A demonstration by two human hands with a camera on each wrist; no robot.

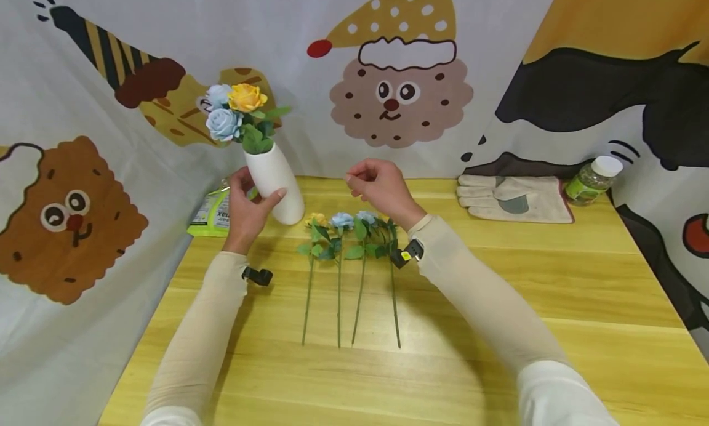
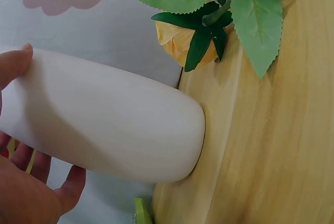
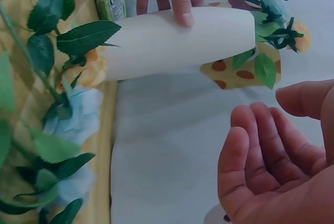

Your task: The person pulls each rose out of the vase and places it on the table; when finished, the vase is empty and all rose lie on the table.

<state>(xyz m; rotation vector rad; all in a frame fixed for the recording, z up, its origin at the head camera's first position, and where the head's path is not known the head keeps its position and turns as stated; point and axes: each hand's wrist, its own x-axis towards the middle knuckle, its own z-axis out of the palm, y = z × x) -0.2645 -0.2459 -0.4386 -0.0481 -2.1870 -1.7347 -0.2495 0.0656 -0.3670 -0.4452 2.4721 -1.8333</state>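
Note:
My left hand (image 1: 247, 212) grips a white vase (image 1: 275, 183) at its side, with the thumb across the front. The vase's base touches the table in the left wrist view. Two light blue roses (image 1: 224, 124) and a yellow rose (image 1: 247, 98) stand in its mouth with green leaves. To the right of the vase, my right hand (image 1: 382, 186) hovers in the air, fingers loosely curled and nothing between them. Below it lie several artificial roses (image 1: 342, 220) side by side, their stems (image 1: 339, 303) pointing towards me. My right wrist partly hides the rightmost one.
A green and white packet (image 1: 210, 213) lies at the table's left edge, partly behind my left hand. At the back right are a pair of pale work gloves (image 1: 509, 197) and a jar with a white lid (image 1: 594, 180). A printed cloth (image 1: 310, 118) hangs behind the wooden table (image 1: 471, 364).

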